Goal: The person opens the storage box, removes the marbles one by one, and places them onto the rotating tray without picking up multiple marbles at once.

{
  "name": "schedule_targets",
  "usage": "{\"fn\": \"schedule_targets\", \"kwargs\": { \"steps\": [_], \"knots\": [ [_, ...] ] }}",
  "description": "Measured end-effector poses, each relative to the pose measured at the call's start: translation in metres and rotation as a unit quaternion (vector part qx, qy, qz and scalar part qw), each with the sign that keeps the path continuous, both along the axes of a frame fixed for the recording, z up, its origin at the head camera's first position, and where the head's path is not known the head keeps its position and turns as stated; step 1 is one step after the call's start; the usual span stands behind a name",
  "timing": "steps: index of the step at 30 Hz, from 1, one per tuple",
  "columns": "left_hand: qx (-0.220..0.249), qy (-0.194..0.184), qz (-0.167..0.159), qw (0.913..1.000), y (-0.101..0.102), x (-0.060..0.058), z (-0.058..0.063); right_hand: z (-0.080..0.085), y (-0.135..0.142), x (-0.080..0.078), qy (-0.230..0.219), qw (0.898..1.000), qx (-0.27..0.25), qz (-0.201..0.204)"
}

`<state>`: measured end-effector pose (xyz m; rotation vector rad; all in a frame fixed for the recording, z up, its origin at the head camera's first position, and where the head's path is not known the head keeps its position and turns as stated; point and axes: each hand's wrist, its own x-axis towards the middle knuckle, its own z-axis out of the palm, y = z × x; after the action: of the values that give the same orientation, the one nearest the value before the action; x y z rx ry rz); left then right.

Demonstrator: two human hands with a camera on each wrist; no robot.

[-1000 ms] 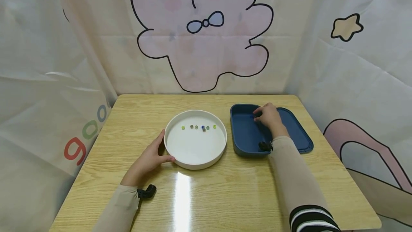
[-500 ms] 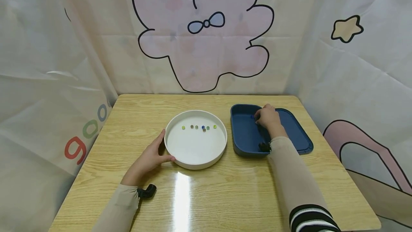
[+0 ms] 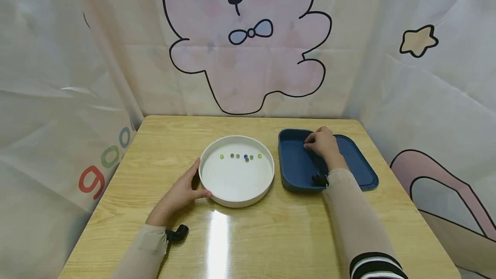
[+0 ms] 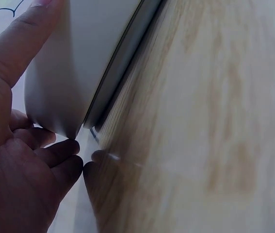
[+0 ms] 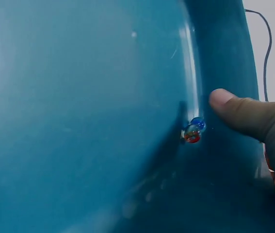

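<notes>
My left hand [image 3: 182,191] holds a round white dish [image 3: 234,184] at its left side, thumb on the near rim. In the left wrist view, curled fingers [image 4: 59,155] touch the dish's wall low down. Several small glass marbles [image 3: 259,156] lie toward the far side of the dish. My right hand [image 3: 323,144] reaches into a deep blue box [image 3: 296,171], fingers bent down near its far right. In the right wrist view, a blue marble [image 5: 198,123] and a reddish clear marble [image 5: 192,134] sit together at the box's inner corner, the thumb [image 5: 239,110] apart from them; most other fingers are hidden.
A flat blue lid [image 3: 358,165] lies on the wooden table [image 3: 263,236], just right of the box and partly behind the right forearm. A printed curtain [image 3: 248,72] hangs behind the table and along both sides.
The right thumb and fingers have come closer together inside the box, covering the blue spot seen beside them earlier. The left hand and dish stay put; the head view has shifted slightly.
</notes>
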<state>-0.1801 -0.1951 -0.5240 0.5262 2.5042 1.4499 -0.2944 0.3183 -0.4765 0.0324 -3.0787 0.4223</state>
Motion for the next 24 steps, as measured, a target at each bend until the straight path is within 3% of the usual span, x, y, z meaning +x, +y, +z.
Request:
{"fn": "schedule_targets", "kwargs": {
  "steps": [6,11,18,24],
  "knots": [
    [0.002,0.005,0.000,1.0000,-0.001,0.000,-0.003,0.010,-0.005,0.002,0.061,0.998,-0.032,-0.007],
    [-0.003,0.001,0.000,1.0000,-0.001,-0.001,-0.001,0.028,-0.010,-0.001,0.085,0.993,-0.082,0.003],
    [-0.003,0.000,-0.001,1.0000,-0.001,-0.003,0.000,0.054,-0.026,0.001,0.114,0.978,-0.171,0.023],
    [-0.008,-0.004,0.002,1.0000,0.000,-0.002,0.001,0.059,-0.048,0.007,0.121,0.965,-0.230,0.033]
  ]
}}
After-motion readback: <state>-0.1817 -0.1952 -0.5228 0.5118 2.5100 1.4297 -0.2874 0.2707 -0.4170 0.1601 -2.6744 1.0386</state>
